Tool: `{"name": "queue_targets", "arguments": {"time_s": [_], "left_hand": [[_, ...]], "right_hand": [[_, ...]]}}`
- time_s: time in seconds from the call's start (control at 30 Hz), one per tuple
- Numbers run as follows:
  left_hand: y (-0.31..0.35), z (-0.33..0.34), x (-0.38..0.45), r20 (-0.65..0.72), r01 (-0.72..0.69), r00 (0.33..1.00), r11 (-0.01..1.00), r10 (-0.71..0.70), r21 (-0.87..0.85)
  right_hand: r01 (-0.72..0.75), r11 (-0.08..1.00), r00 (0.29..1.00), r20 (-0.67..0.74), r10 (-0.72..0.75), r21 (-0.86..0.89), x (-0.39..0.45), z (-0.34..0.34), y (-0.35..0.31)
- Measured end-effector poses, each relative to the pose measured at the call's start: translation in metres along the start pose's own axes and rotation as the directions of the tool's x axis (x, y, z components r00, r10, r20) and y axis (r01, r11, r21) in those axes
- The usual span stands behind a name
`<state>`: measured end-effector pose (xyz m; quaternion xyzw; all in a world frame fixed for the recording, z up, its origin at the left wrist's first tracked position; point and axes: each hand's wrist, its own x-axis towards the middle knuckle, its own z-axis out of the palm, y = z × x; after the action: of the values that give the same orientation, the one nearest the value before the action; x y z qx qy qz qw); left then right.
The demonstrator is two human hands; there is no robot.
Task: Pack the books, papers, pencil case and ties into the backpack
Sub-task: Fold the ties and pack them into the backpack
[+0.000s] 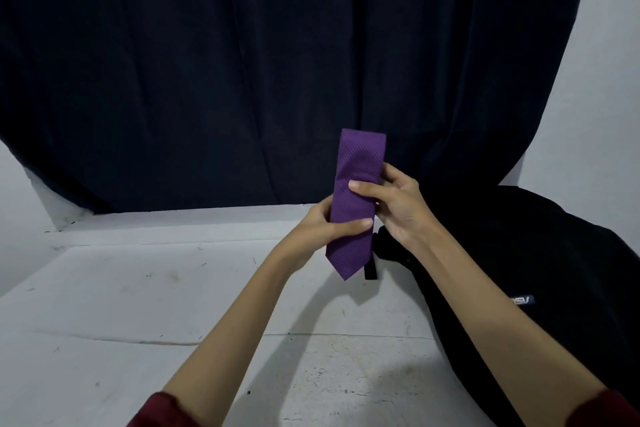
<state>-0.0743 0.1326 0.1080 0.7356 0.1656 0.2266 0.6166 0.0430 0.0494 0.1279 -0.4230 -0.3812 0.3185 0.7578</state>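
our left hand (pixel 320 224) has its thumb clamped across the front of a folded purple tie (pixel 356 198), with the fingers curled behind it. our right hand (pixel 391 199) pinches the same tie higher up, one fingertip pressed on its face and the rest wrapped round its right edge. the tie is held upright in the air above the white table (pixel 138 305), folded top uppermost and pointed tip down, just left of the black backpack (pixel 540 253).

progress, as we judge it: this tie is folded but not yet packed. no books, papers, pencil case or other ties lie on the table where we can see it, which suggests they are already inside or out of view; we cannot confirm which.

limits of view: the backpack is very dark and cut off at the right edge, and we cannot make out whether its opening is unzipped. a short black strap (pixel 370 269) hangs behind the tie's tip; we cannot tell what it belongs to. a dark curtain (pixel 277 62) fills the background.
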Motion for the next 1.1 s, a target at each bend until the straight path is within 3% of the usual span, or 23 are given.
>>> {"name": "queue_targets", "arguments": {"time_s": [0.1, 0.33, 0.5, 0.63, 0.9, 1.03, 1.1], "left_hand": [[0.002, 0.003, 0.003, 0.105, 0.057, 0.993, 0.994, -0.047, -0.096], [-0.008, 0.009, 0.006, 0.089, 0.065, 0.995, 0.978, -0.048, -0.2], [-0.006, 0.01, 0.007, 0.101, 0.036, 0.995, 0.987, -0.021, -0.156], [-0.011, 0.009, 0.005, 0.136, 0.005, 0.991, 0.998, -0.013, 0.055], [-0.013, -0.001, 0.005, 0.077, 0.042, 0.995, 0.978, -0.059, 0.205], [0.006, -0.001, 0.006, 0.027, -0.082, 0.996, 0.997, 0.082, -0.002], [0.01, 0.003, 0.009, -0.05, -0.111, 0.993, 0.994, 0.111, 0.002]], "right_hand": [[-0.002, 1.0, 0.999, 0.052, 0.003, -0.024, 0.0, 0.004, -0.002], [0.043, 0.977, 0.993, 0.114, -0.019, -0.208, 0.003, 0.005, -0.014], [0.067, 0.976, 0.998, 0.02, -0.065, -0.205, 0.007, 0.012, -0.015], [0.087, 0.982, 0.988, -0.113, -0.106, -0.166, 0.011, 0.015, -0.016], [0.114, 0.98, 0.977, -0.162, -0.141, -0.163, 0.014, 0.019, -0.015], [0.114, 0.981, 0.976, -0.166, -0.14, -0.159, 0.016, 0.014, -0.015], [0.073, 0.989, 0.98, -0.176, -0.095, -0.127, 0.017, 0.013, -0.016]]}}
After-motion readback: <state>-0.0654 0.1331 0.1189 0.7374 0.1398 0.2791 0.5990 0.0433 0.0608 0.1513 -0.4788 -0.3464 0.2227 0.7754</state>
